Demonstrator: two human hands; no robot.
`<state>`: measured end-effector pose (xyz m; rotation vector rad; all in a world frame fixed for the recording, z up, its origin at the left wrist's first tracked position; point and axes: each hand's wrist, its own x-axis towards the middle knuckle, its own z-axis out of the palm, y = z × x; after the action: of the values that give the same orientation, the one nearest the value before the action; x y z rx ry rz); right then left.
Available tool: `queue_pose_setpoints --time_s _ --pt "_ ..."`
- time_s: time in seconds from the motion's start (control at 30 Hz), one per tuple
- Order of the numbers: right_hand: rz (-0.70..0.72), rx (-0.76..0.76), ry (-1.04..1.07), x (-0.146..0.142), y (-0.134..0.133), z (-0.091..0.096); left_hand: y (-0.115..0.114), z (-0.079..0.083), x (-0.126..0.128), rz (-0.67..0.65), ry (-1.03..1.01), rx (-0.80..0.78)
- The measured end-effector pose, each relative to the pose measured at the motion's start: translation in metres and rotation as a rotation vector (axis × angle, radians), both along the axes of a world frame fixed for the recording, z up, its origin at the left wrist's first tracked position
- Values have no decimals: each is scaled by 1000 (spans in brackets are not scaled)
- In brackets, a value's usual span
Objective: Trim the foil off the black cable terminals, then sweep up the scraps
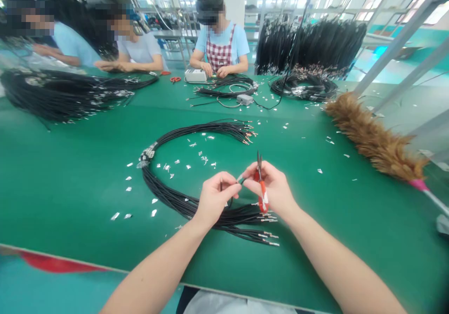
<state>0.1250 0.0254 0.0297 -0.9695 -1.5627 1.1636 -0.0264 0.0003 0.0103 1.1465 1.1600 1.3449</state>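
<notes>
Now your left hand (215,197) is pinched shut, thumb and forefinger closed on the end of a thin black wire (241,179), whose pale tip shows between your two hands. Your right hand (277,187) is curled around small red-handled metal snips (262,197). The handle lies in the palm and the dark blades point up to twelve o'clock. Its thumb and forefinger reach across to nine o'clock and meet the same wire tip. You cannot tell from here whether the blades are parted.

The wire drops to the big looped bundle of black wires (164,193) lying on the green table mat (70,183). The loop starts under your wrists at six o'clock, where metal-tipped ends fan out toward four o'clock. It curves round through nine o'clock and ends at twelve o'clock from your hands in another fan of metal tips. Small silvery scraps (167,167) are scattered inside the loop and off its nine o'clock side.

At two o'clock, well apart from your hands, lies a brown feather duster with a pink handle (375,138). Three people sit across the table. The person in a checked apron (220,52), at twelve o'clock, has both hands over a flat coil of black wires (228,87). A heavy heap of black wires (59,94) lies at ten o'clock.
</notes>
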Motion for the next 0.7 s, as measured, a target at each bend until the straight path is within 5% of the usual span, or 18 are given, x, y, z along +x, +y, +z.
queue_pose_setpoints --time_s 0.23,0.5,0.7 --pt "-48 -7 90 -11 -12 1 -5 -4 4 -85 112 13" --pt "39 -43 87 -6 -7 -5 0 -1 1 -376 -110 -248" --pt "-47 135 -92 -7 -10 -7 0 -5 5 -144 -60 -178"
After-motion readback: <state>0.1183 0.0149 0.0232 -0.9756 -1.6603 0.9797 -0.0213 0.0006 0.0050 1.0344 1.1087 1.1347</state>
